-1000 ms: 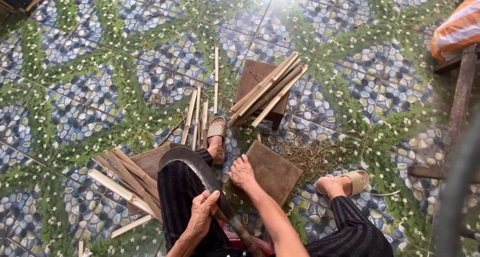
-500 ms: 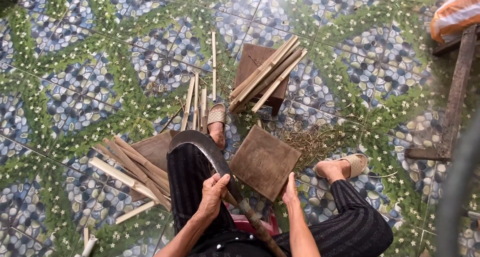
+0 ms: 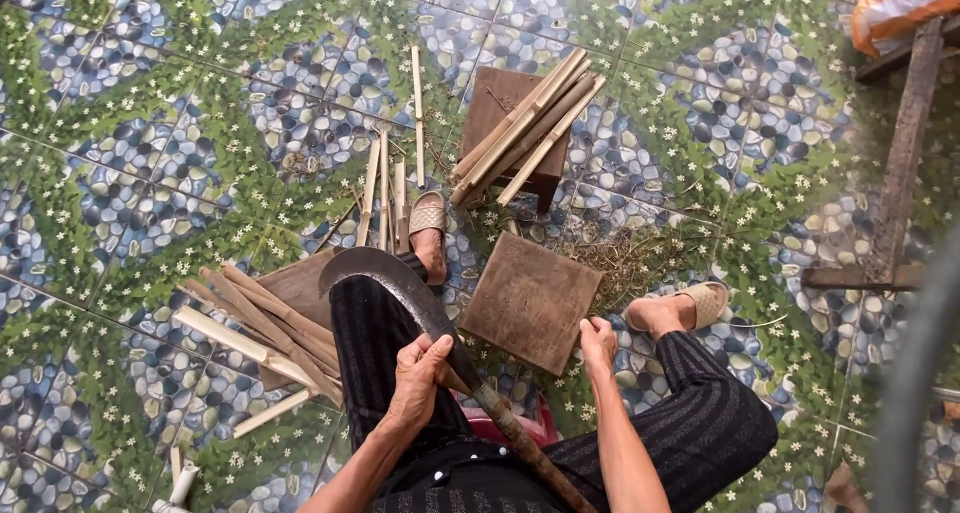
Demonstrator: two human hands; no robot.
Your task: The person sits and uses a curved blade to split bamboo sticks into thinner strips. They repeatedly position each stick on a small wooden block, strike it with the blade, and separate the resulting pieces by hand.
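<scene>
My left hand (image 3: 417, 371) is shut on the handle of a large curved dark blade (image 3: 395, 285) that lies across my left thigh, tip pointing away from me. My right hand (image 3: 598, 340) rests on the near right edge of a square brown wooden board (image 3: 530, 298) lying flat on the tiled floor between my feet. I cannot tell whether its fingers grip the board or only touch it. Both feet wear woven sandals (image 3: 428, 216), one on each side of the board.
A small dark wooden stool (image 3: 505, 103) beyond the board carries several split bamboo sticks (image 3: 525, 128). More sticks (image 3: 385, 188) lie by my left foot, and a pile (image 3: 255, 323) rests on another board at my left. Shavings (image 3: 625, 258) lie right of the board; a wooden frame (image 3: 900, 163) stands far right.
My right hand has moved from the board's left corner to its near right edge, and the board has shifted slightly away from me. My left hand keeps its hold on the blade.
</scene>
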